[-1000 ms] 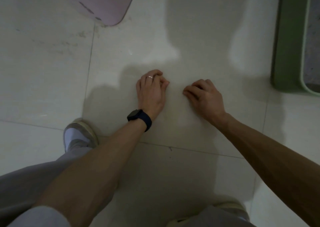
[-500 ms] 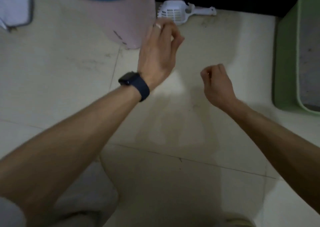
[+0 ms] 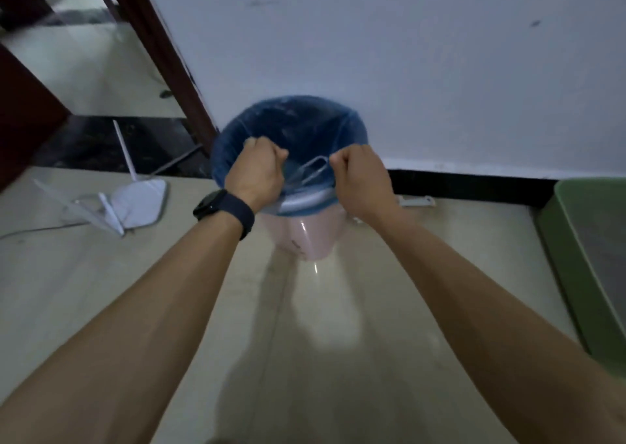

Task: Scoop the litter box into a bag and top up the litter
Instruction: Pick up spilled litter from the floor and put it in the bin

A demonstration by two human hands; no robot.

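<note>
Head view, looking forward and down. A blue bag lines a pink bin that stands on the tiled floor against a pale wall. The bag's mouth is open and folded over the bin's rim.

Both arms reach forward to the near edge of the bag. The left hand, with a dark watch on its wrist, is curled into a fist over the near left rim. The right hand is likewise closed at the near right rim. A pale, translucent fold of the bag stretches between the two fists, gripped by each.

The green litter box sits on the floor at the right edge of the view, well apart from the bin, with grey litter inside. The white handle of a scoop shows just beyond the right wrist, by the dark skirting.

A white router lies on the floor left of the bin, near a brown door frame.
</note>
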